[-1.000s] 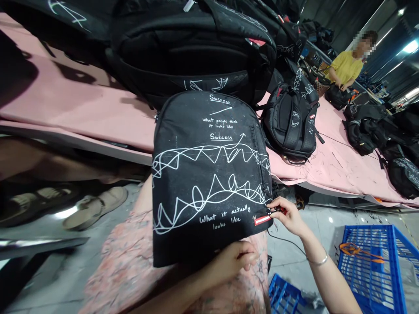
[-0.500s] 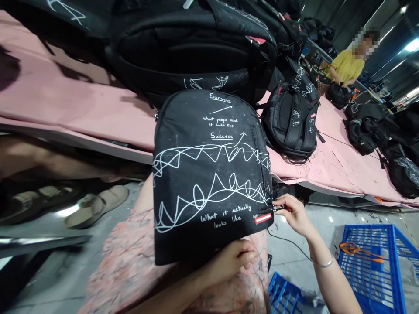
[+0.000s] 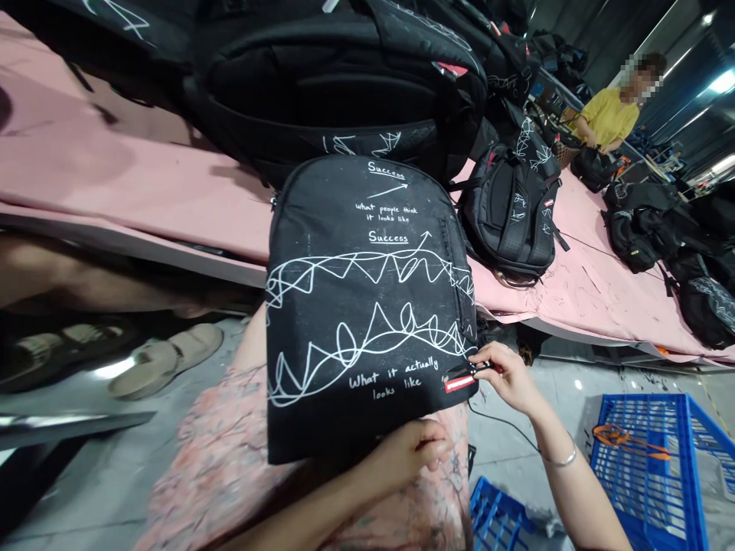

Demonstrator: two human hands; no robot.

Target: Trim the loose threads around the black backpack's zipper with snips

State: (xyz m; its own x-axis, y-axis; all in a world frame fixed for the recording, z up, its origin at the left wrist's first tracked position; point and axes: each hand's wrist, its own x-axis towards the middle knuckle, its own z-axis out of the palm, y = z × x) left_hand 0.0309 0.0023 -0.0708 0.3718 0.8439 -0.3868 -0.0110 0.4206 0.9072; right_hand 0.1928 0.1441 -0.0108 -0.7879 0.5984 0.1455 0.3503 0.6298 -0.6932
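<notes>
A black backpack (image 3: 367,306) with white scribble lines and the word "Success" stands upright on my lap, leaning against the pink table's edge. My left hand (image 3: 405,451) is closed on its bottom edge. My right hand (image 3: 505,376) pinches a small black tool with a red tip (image 3: 481,368) at the bag's lower right corner, beside a red and white label (image 3: 458,383). A thin black cord runs down from that hand.
Several more black backpacks (image 3: 514,207) lie on the pink table (image 3: 143,191). Blue plastic crates (image 3: 654,459) stand on the floor at right, one with orange scissors (image 3: 625,440). A person in a yellow top (image 3: 609,115) works at the far end. Someone's sandalled feet (image 3: 166,356) are under the table.
My right hand has stayed at the bag's lower right corner, shifting slightly with the tool. The bag and my left hand have hardly moved.
</notes>
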